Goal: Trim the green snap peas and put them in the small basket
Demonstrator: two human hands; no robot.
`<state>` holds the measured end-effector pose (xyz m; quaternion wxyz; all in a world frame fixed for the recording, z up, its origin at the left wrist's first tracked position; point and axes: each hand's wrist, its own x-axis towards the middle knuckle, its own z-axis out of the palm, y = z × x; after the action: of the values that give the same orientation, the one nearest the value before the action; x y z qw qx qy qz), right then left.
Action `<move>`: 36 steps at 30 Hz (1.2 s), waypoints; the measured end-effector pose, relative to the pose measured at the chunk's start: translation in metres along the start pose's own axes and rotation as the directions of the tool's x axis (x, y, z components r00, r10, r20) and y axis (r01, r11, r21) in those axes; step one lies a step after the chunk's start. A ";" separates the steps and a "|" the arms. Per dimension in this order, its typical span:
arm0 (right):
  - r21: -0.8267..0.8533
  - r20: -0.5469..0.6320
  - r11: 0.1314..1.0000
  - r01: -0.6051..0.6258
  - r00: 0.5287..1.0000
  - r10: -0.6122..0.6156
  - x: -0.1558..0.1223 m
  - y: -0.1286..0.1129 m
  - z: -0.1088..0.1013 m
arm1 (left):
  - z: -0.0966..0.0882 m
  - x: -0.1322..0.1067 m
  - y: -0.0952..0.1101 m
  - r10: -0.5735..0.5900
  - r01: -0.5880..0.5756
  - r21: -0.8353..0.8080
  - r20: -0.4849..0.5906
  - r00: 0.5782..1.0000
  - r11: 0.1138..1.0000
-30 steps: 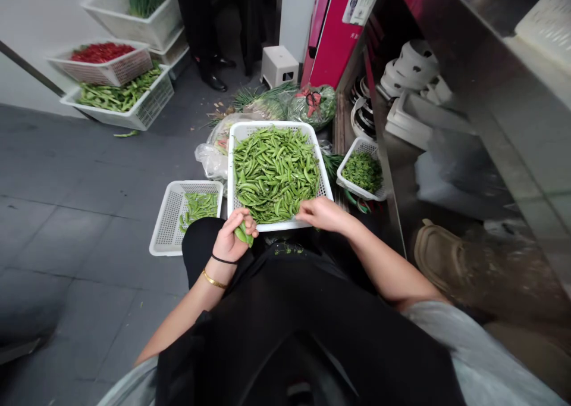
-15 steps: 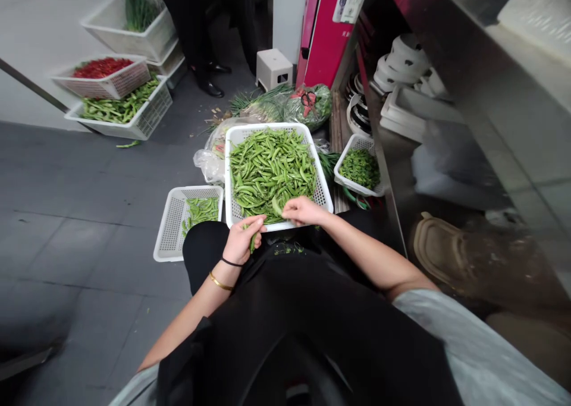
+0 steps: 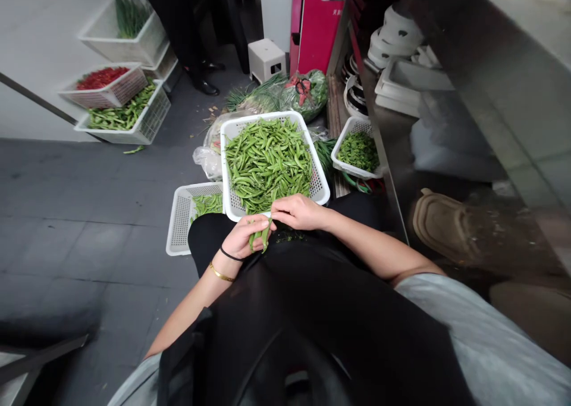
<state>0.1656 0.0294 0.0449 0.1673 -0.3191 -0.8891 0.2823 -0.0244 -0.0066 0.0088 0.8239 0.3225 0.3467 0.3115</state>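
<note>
Just in front of my lap, my left hand [image 3: 242, 237] is closed around a few green pea pods [image 3: 266, 235], their ends sticking out below the fingers. My right hand [image 3: 301, 212] meets it and pinches the upper tip of one of those pods. Beyond both hands, a large white basket [image 3: 324, 183] is heaped with pea pods [image 3: 267, 159]. To its left, partly hidden by my knee, a smaller white basket [image 3: 177, 218] holds a smaller pile of pods [image 3: 207, 204].
Stacked crates with red chillies [image 3: 100, 78] and green pods [image 3: 120, 111] stand at the far left. A person in dark trousers [image 3: 178, 19] stands near a white stool [image 3: 266, 59]. Bagged greens [image 3: 314, 93], a basket of leaves [image 3: 358, 152] and a metal shelf [image 3: 387, 174] are beyond and right.
My right hand has carried a pod from the basket's near edge down and left to my left hand. The left hand now shows more pods. The camera view has shifted slightly.
</note>
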 end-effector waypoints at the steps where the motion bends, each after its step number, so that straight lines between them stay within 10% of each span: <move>1: -0.096 -0.018 0.995 -0.029 0.999 0.027 0.000 -0.002 0.004 | 0.002 0.001 -0.001 -0.003 0.003 -0.032 -0.013 1.000 0.999; 5: -0.322 -0.103 0.932 -0.165 0.985 0.139 -0.005 -0.004 0.010 | 0.008 0.008 -0.003 0.019 -0.037 -0.121 -0.144 0.989 0.992; 10: -0.186 -0.200 0.953 -0.238 0.959 0.201 -0.029 0.013 -0.018 | -0.002 0.003 0.004 0.281 -0.274 0.073 -0.386 0.879 0.959; 15: -0.041 -0.108 0.966 -0.255 0.962 0.249 -0.031 0.013 -0.020 | -0.002 -0.003 0.010 0.433 -0.328 0.312 -0.374 0.820 0.892; 23: -0.013 -0.037 0.994 -0.108 0.994 0.108 -0.006 0.012 0.014 | 0.001 -0.009 -0.005 0.452 -0.300 0.409 -0.349 0.821 0.862; 30: -0.079 -0.033 0.994 -0.079 0.996 0.077 -0.014 0.009 0.028 | 0.011 -0.001 -0.021 0.198 -0.094 0.468 -0.178 0.964 0.879; 36: -0.088 0.014 0.990 -0.108 0.994 0.110 -0.034 0.019 0.009 | -0.004 0.003 -0.011 0.344 -0.235 0.319 -0.346 0.873 0.918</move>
<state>0.1953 0.0156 0.0225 0.1290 -0.3715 -0.8833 0.2552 -0.0223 -0.0093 -0.0024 0.6292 0.4096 0.4915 0.4412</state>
